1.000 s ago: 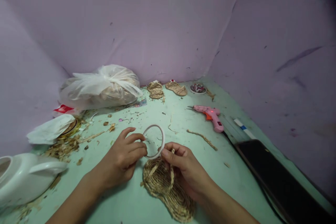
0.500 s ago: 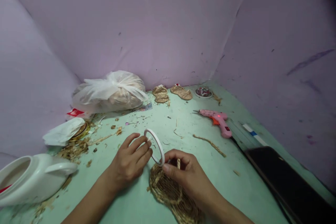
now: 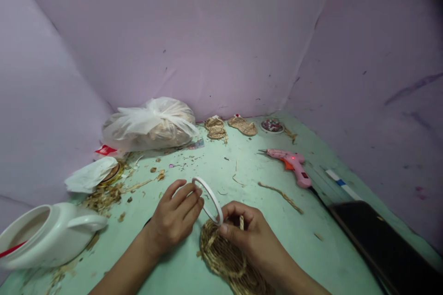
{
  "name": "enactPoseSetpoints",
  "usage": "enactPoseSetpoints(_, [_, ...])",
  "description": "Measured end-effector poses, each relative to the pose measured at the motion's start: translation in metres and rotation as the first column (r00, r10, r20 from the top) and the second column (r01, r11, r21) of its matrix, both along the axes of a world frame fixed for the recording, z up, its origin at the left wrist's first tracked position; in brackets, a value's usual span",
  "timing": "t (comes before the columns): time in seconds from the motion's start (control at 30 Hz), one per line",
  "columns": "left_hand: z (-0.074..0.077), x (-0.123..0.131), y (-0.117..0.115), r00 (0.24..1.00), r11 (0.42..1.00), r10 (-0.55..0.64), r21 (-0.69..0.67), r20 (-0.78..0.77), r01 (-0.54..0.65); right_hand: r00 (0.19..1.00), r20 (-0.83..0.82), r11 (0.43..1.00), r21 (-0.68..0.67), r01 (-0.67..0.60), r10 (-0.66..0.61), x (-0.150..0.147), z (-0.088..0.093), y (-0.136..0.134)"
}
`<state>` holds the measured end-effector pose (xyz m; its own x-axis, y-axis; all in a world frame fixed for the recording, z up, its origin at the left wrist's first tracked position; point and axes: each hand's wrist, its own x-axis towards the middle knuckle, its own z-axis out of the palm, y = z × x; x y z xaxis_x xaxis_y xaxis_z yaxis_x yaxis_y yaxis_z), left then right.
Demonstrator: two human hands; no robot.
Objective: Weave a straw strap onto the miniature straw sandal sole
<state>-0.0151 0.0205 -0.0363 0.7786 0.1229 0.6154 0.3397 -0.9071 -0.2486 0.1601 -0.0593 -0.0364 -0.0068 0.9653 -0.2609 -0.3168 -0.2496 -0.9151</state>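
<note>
A thin white ring (image 3: 212, 198) stands tilted between my two hands, above the green table. My right hand (image 3: 247, 233) is closed, pinching its lower right edge between thumb and forefinger. The curled fingers of my left hand (image 3: 178, 212) meet the ring's upper left side; the thumb there is hidden. Beneath my right hand lies a woven straw sandal sole (image 3: 221, 249), partly covered by the hand. A short twisted straw strand (image 3: 241, 222) shows by the right fingers; whether they grip it I cannot tell.
A pink glue gun (image 3: 289, 161) with a red light lies at right, beside a dark phone-like slab (image 3: 380, 244). Straw cord (image 3: 282, 197) lies nearer. Small straw sandals (image 3: 242, 125), a dish of beads (image 3: 272, 126) and a tied plastic bag (image 3: 152, 124) sit behind. A white jug (image 3: 58, 235) lies left.
The view has shifted slightly, so everything sits a little further right and lower. Both hands keep nearly the same hold on the white ring.
</note>
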Motion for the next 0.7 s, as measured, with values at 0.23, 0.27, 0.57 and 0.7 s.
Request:
enactPoseSetpoints(0.23, [-0.001, 0.004, -0.002, 0.998, 0.998, -0.031, -0.052, -0.049, 0.028, 0.993, -0.119, 0.999, -0.049, -0.001, -0.005, 0.0, 0.002, -0.001])
enactPoseSetpoints(0.27, [-0.001, 0.006, -0.003, 0.997, 0.997, -0.027, -0.08, -0.067, 0.022, 0.988, -0.151, 0.997, -0.073, 0.013, -0.023, 0.0, 0.002, 0.0])
enactPoseSetpoints(0.57, [0.005, 0.014, -0.009, 0.993, 0.901, -0.063, -0.434, -0.099, 0.014, 0.924, -0.362, 0.988, -0.129, 0.08, -0.122, 0.012, 0.002, 0.008])
enactPoseSetpoints(0.7, [0.003, 0.014, -0.008, 0.994, 0.866, -0.069, -0.499, -0.086, 0.017, 0.878, -0.466, 0.987, -0.155, 0.038, -0.107, 0.011, 0.0, 0.007])
